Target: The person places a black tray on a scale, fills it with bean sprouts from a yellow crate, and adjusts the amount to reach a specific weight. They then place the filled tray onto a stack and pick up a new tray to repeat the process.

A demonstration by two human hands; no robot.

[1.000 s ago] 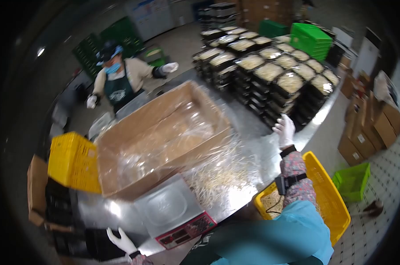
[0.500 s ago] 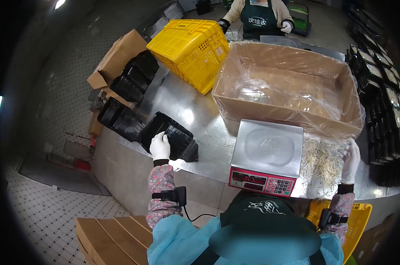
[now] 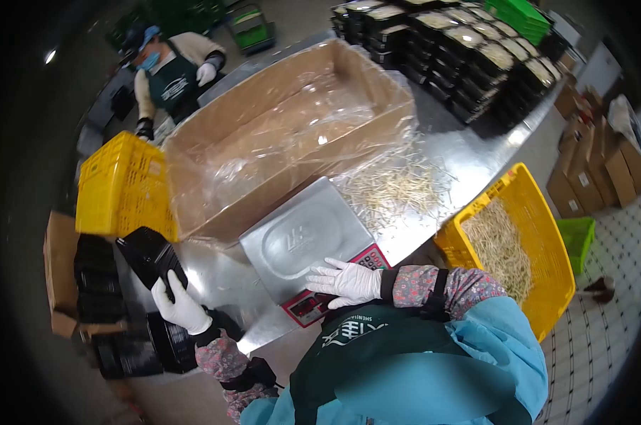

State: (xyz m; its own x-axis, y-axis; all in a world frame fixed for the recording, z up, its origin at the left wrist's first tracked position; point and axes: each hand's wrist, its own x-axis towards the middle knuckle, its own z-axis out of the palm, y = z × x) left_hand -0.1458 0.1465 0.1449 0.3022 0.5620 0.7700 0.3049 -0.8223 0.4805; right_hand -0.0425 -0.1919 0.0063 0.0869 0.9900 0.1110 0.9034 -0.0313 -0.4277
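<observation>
My white-gloved left hand (image 3: pixel 181 306) has its fingertips at the near end of a tilted black plastic tray (image 3: pixel 149 256), with thumb and fingers gripping its edge. Just below that hand stand more black trays (image 3: pixel 170 342), nested together. My right hand (image 3: pixel 345 281), also gloved, lies with fingers spread over the front of the digital scale (image 3: pixel 299 237), across its metal platform and red panel. No tray is on the platform. Beyond the scale, a loose heap of pale, thin sprout-like strands (image 3: pixel 391 188) lies on the metal table (image 3: pixel 469 166).
A large plastic-lined cardboard box (image 3: pixel 285 170) stands behind the scale, beside a yellow crate (image 3: pixel 122 188). Filled black trays (image 3: pixel 455 64) are stacked at the far right. Another yellow crate (image 3: pixel 547 248) holds pale strands near my right arm. A co-worker (image 3: pixel 175 78) stands across the table.
My view has swung right. My right hand has moved from beside the strands onto the scale. My left hand has brought a black tray away from the nested trays.
</observation>
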